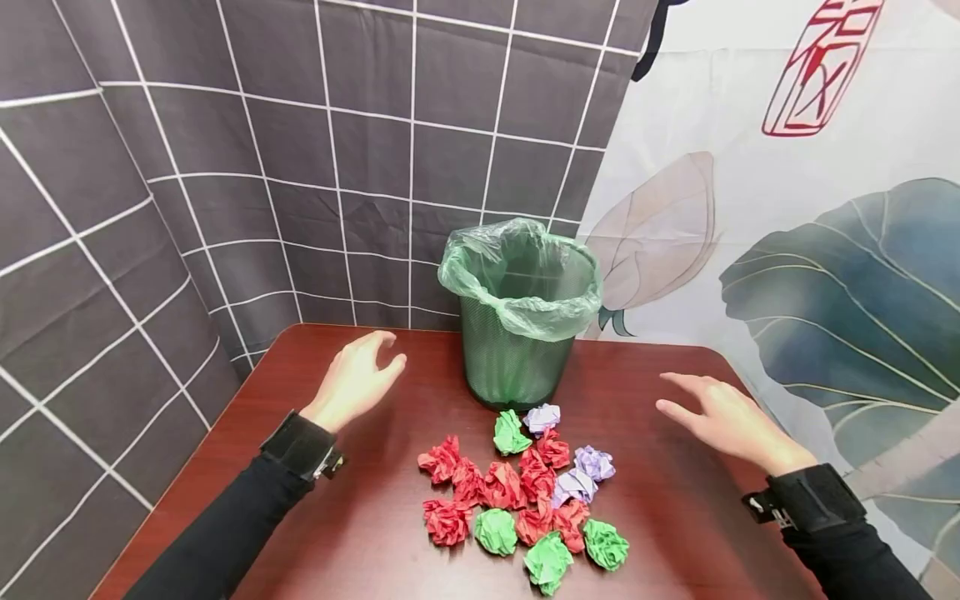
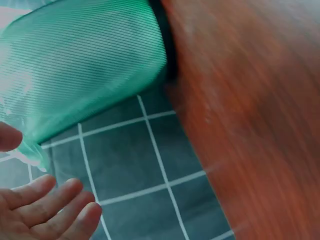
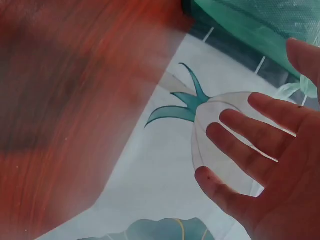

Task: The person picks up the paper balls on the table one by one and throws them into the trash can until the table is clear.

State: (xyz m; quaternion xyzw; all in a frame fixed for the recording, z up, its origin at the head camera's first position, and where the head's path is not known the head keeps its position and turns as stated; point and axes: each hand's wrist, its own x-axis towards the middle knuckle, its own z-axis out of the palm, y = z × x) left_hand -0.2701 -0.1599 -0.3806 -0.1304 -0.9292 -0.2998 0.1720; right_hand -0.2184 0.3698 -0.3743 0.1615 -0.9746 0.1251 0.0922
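Note:
My left hand (image 1: pixel 354 380) hovers over the table's left side, its thumb and fingers apart and holding nothing. Over the right side, my right hand (image 1: pixel 726 418) also holds nothing; its fingers (image 3: pixel 260 135) look spread and nearly straight in the right wrist view. Between the hands stands an upright mesh wastebasket (image 1: pixel 510 362), lined with a thin green plastic bag (image 1: pixel 551 321) folded over its rim. In front of it lie crumpled paper balls: several red ones (image 1: pixel 504 486), several green ones (image 1: pixel 548 560) and three pale purple ones (image 1: pixel 574 487). Neither hand touches the basket or the paper.
The reddish-brown wooden table (image 1: pixel 360 533) ends at a rounded back edge close behind the basket. A dark grey cloth (image 1: pixel 367 158) with white grid lines hangs at the back and left. On the right hangs a white cloth (image 1: pixel 675 108) with printed leaves and petals.

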